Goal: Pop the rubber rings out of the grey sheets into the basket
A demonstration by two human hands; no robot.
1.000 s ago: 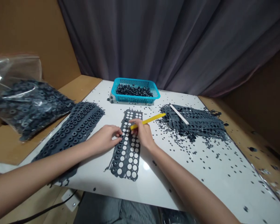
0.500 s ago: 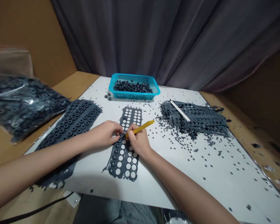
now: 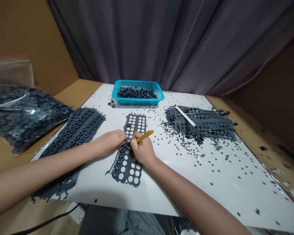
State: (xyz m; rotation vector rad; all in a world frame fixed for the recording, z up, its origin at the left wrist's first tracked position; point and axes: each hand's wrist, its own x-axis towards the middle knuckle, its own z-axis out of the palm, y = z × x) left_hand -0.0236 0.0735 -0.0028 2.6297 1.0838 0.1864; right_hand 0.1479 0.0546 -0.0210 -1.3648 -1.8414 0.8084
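A dark grey rubber strip with rows of round holes and rings lies on the white board in front of me. My left hand rests on the strip's left edge, fingers curled and pressing it down. My right hand is closed on a yellow stick, whose lower end meets the strip between my two hands.
A turquoise basket of small dark rings stands at the back. A larger ring-filled sheet lies left, a clear bag of rings beyond it. Emptied strips with a white stick are piled right. Small punched dots are scattered about.
My right hand has drawn nearer along the strip and tilted the yellow stick more upright, so less of it sticks out. The left hand has stayed on the strip's edge.
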